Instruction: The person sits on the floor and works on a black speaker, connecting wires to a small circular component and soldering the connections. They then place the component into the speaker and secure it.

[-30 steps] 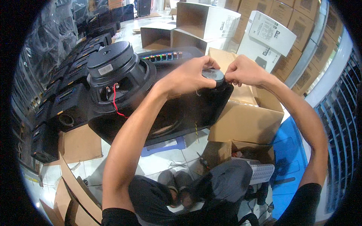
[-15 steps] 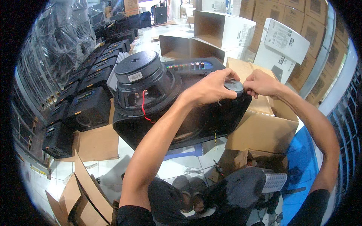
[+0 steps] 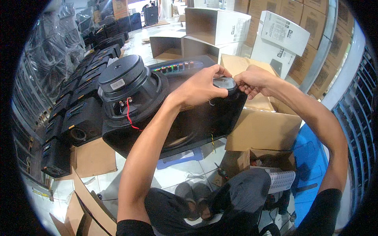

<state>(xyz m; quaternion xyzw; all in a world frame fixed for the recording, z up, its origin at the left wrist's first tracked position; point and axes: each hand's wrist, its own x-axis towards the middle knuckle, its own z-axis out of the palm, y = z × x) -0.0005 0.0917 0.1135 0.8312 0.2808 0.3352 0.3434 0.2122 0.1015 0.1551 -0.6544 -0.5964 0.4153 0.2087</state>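
My left hand (image 3: 201, 85) grips a small round grey-black speaker driver (image 3: 225, 82), thumb on the near side and fingers on the far side. It sits at the right end of a black speaker cabinet (image 3: 189, 118). Against the driver's right edge, my right hand (image 3: 255, 82) has its fingers curled in a pinch; what lies between them is hidden. To the left, a large woofer (image 3: 132, 84) rests magnet up on the cabinet, with a red wire (image 3: 128, 114) running from its terminal. A yellow-black wire (image 3: 212, 141) hangs at the cabinet's near side.
An opened cardboard box (image 3: 262, 129) stands right of the cabinet, beside a blue plastic surface (image 3: 309, 169). Finished-looking black speaker cabinets (image 3: 82, 120) line the left. White cartons (image 3: 281, 39) stand at the back right. Cardboard flaps (image 3: 78, 208) lie at lower left.
The whole view has shifted, so everything sits further left and slightly higher. My left hand keeps its grip on the driver; my right fingers have turned a little at its edge.
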